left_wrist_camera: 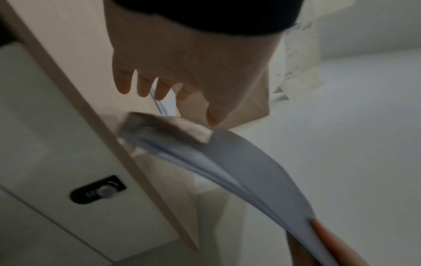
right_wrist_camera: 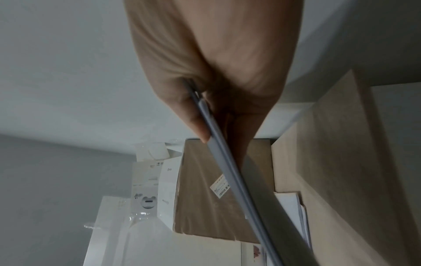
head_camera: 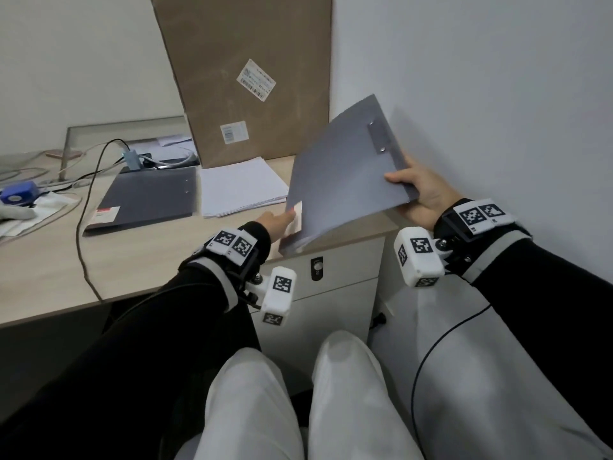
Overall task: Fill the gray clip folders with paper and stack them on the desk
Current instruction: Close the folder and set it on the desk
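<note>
My right hand holds a gray clip folder tilted in the air above the desk's right end, thumb on top and fingers underneath, near its metal clip. The right wrist view shows that hand pinching the folder's edge. My left hand is at the folder's lower left corner, by a white label. Its fingers hang loose and the thumb tip is next to the corner. White sheet edges show inside the folder. A second gray folder lies flat on the desk beside a paper stack.
A tall cardboard box leans on the wall behind the paper. A black cable crosses the desk, with cluttered items and a blue object at far left. A white drawer cabinet stands under the held folder; the wall is close on the right.
</note>
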The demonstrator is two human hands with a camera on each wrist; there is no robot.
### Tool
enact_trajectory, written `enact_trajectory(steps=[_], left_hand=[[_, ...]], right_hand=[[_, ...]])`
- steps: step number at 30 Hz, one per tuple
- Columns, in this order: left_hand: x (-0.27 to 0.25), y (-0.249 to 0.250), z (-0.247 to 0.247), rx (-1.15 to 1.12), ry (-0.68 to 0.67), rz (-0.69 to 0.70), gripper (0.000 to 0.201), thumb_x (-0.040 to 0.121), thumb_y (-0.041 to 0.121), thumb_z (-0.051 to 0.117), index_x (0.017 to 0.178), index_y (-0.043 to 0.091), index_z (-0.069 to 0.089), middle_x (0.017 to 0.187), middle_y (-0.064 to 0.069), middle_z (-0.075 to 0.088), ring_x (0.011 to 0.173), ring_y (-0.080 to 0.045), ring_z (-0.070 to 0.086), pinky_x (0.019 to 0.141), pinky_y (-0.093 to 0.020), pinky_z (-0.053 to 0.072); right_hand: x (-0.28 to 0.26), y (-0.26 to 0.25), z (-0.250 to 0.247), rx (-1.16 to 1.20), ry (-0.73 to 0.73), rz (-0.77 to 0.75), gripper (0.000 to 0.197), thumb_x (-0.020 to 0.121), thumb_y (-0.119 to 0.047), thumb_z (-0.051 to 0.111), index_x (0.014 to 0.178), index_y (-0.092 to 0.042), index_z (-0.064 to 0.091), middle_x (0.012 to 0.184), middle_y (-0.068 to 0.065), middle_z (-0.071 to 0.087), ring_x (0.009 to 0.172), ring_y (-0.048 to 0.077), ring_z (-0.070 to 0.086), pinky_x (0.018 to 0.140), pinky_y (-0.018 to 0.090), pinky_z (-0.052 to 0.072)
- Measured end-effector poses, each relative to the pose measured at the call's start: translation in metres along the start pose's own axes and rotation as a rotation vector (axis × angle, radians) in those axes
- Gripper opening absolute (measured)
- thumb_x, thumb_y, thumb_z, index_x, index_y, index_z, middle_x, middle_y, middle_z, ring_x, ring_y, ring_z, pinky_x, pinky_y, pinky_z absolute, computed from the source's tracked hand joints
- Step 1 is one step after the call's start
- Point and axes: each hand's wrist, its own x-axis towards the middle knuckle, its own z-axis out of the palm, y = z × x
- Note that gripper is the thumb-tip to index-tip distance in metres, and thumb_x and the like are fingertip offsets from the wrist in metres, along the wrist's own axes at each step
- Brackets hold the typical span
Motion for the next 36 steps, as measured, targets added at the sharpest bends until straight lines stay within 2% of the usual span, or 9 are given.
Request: enact_trajectory(steps=[3, 5, 8, 10, 13, 16, 20, 29, 36], left_hand=[[0.009, -0.011, 0.002, -0.496, -0.176, -0.076, 0.047, 0.093, 0.049, 0.044, 0.120, 0.010, 0.052, 0.098, -0.009, 0.065, 0.081, -0.024, 0.067, 0.082, -0.036, 0.055], [0.010, -0.010, 0.001, -0.682, -0.226, -0.048, 0.037, 0.094, 0.044, 0.045, 0.109, 0.012, 0.054, 0.092, -0.008, 0.066, 0.063, -0.018, 0.073, 0.061, -0.027, 0.060], [0.016, -0.004, 0.000, -0.707, -0.082, 0.051, 0.020, 0.095, 0.033, 0.050, 0.091, 0.014, 0.055, 0.081, -0.002, 0.064, 0.045, -0.006, 0.067, 0.037, -0.012, 0.045], [0.028, -0.001, 0.000, -0.722, -0.005, 0.087, 0.015, 0.094, 0.027, 0.053, 0.083, 0.017, 0.055, 0.079, 0.000, 0.064, 0.046, -0.006, 0.065, 0.034, -0.010, 0.037], [0.048, 0.007, 0.001, -0.754, 0.079, 0.098, 0.014, 0.093, 0.023, 0.055, 0.081, 0.017, 0.055, 0.081, -0.002, 0.063, 0.059, -0.015, 0.061, 0.032, -0.009, 0.035], [0.072, 0.016, 0.002, -0.770, 0.120, 0.084, 0.014, 0.092, 0.022, 0.056, 0.079, 0.015, 0.055, 0.087, -0.007, 0.062, 0.071, -0.023, 0.060, 0.032, -0.007, 0.034], [0.109, 0.024, 0.007, -0.680, 0.133, 0.026, 0.017, 0.089, 0.029, 0.057, 0.084, 0.013, 0.054, 0.101, -0.011, 0.063, 0.085, -0.028, 0.062, 0.033, -0.009, 0.037], [0.184, 0.049, 0.021, -0.734, 0.079, -0.083, 0.018, 0.097, 0.009, 0.031, 0.103, 0.004, 0.047, 0.076, -0.008, 0.054, 0.059, -0.021, 0.054, 0.029, -0.014, 0.043], [0.240, 0.060, 0.025, -0.656, 0.051, -0.159, 0.018, 0.099, 0.017, 0.030, 0.105, 0.008, 0.046, 0.080, -0.009, 0.057, 0.031, -0.018, 0.062, 0.032, -0.015, 0.045]], right_hand=[[0.004, -0.006, -0.002, 0.071, -0.004, -0.017, 0.059, 0.089, 0.009, 0.039, 0.141, -0.017, 0.043, 0.117, 0.011, 0.064, 0.092, 0.022, 0.069, 0.072, 0.030, 0.058], [0.008, -0.008, -0.001, 0.107, -0.017, -0.015, 0.056, 0.090, 0.007, 0.039, 0.140, -0.017, 0.044, 0.112, 0.008, 0.067, 0.087, 0.019, 0.071, 0.071, 0.028, 0.057], [0.020, -0.005, 0.002, 0.141, 0.033, -0.001, 0.045, 0.095, -0.004, 0.041, 0.139, -0.012, 0.044, 0.099, 0.004, 0.072, 0.079, 0.014, 0.072, 0.068, 0.025, 0.058], [0.030, 0.004, 0.001, 0.240, 0.113, 0.059, 0.039, 0.098, -0.024, 0.044, 0.133, -0.007, 0.052, 0.090, 0.006, 0.073, 0.076, 0.016, 0.071, 0.070, 0.026, 0.058], [0.045, 0.019, -0.003, 0.570, 0.192, 0.103, 0.056, 0.093, -0.047, 0.045, 0.131, -0.006, 0.052, 0.108, 0.014, 0.067, 0.099, 0.026, 0.065, 0.095, 0.037, 0.051], [0.057, 0.033, 0.002, 0.615, 0.255, 0.060, 0.030, 0.096, -0.030, 0.049, 0.113, -0.005, 0.056, 0.102, 0.012, 0.068, 0.097, 0.024, 0.066, 0.093, 0.038, 0.052], [0.089, 0.054, 0.003, 0.272, 0.346, 0.127, 0.019, 0.094, 0.007, 0.042, 0.105, -0.003, 0.053, 0.098, 0.010, 0.065, 0.082, 0.018, 0.068, 0.061, 0.024, 0.060], [0.183, 0.065, -0.035, 0.179, 0.497, 0.253, 0.021, 0.093, 0.014, 0.037, 0.091, -0.002, 0.051, 0.088, 0.012, 0.059, 0.078, 0.021, 0.060, 0.068, 0.028, 0.060], [0.236, 0.079, -0.053, 0.084, 0.528, 0.241, 0.036, 0.093, 0.012, 0.040, 0.129, 0.004, 0.043, 0.098, 0.013, 0.056, 0.080, 0.022, 0.058, 0.074, 0.028, 0.056]])
